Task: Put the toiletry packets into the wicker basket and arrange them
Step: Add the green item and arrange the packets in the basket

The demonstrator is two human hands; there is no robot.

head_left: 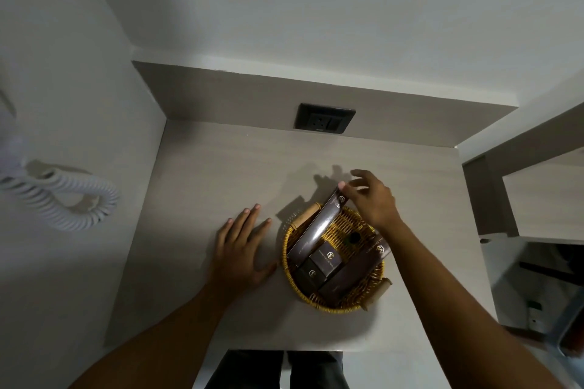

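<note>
Right hand (373,200) pinches the long packet's (319,226) top end over the wicker basket (343,308), frame centre-right; left hand (241,249) rests flat and open on the bench (205,174).

Dim, flat indoor light with a grey-brown cast; no glare. Soft shadows of the right hand (376,199) and wicker basket (335,305) fall up-left on the counter (205,174). Wide-angle bending at frame edges; right edge blurred, centre fairly sharp.

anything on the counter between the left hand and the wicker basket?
No. In the head view the left hand lies flat just beside the wicker basket; only a narrow strip of bare counter separates them.
</note>
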